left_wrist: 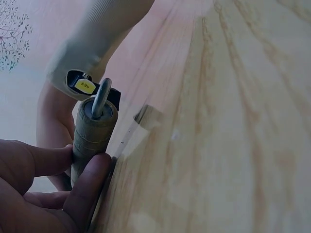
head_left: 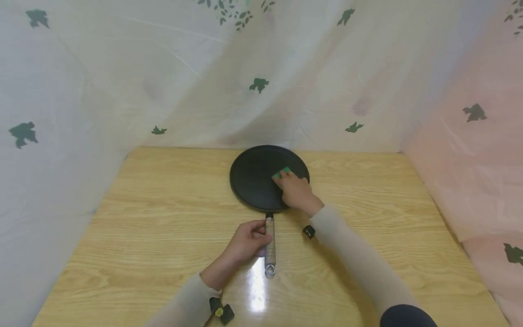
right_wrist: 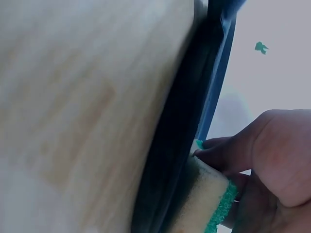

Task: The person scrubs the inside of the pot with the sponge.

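A round black flat pan (head_left: 255, 179) lies on the wooden table, its handle (head_left: 270, 254) pointing toward me. My left hand (head_left: 247, 240) holds that tan wrapped handle between thumb and fingers; in the left wrist view, the metal ring (left_wrist: 101, 99) at the handle's end shows above the fingertips. On the right part of the pan, my right hand (head_left: 297, 190) grips a sponge (head_left: 282, 172). The right wrist view shows the sponge's pale yellow side (right_wrist: 201, 204) against the pan surface and its green scouring layer toward the palm. Some right fingers are hidden behind the sponge.
The wooden table (head_left: 163, 213) extends on both sides of the pan. A pale curtain (head_left: 184, 91) with green bird and leaf prints hangs behind the table and along its sides. Dark wrist devices (head_left: 220, 311) sit at both sleeves.
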Tool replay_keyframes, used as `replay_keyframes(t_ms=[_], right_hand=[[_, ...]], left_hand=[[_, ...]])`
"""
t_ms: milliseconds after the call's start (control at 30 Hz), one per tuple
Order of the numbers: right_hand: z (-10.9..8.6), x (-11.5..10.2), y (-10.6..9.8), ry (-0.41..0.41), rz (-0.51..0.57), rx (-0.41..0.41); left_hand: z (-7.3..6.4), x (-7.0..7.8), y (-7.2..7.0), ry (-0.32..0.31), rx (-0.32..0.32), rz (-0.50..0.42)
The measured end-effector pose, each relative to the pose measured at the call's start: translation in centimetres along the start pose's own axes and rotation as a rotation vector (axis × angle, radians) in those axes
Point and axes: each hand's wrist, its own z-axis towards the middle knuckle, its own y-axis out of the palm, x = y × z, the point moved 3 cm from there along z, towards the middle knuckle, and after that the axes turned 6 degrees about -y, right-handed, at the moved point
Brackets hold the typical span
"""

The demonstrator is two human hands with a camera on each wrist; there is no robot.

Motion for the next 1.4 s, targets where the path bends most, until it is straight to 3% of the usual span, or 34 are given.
replay_keyframes(t_ms=[633, 867, 1033, 1400], right_hand=[[-1.8, -2.5, 1.1, -0.043, 0.046, 0.034], [-2.0, -3.7, 1.2, -0.094, 0.149, 0.026], [-1.6, -4.5, 1.1, -0.114, 0.199, 0.013], [0.3, -4.8, 1.6, -0.15, 0.166, 0.02]], left_hand=[[0.1, 0.1, 0.0, -0.002, -0.007, -0.003], [0.1, 0.0, 0.1, 0.005, -0.015, -0.009], [0.2, 0.0, 0.2, 0.009, -0.017, -0.006], [0.2, 0.0, 0.2, 0.018, 0.005, 0.019]])
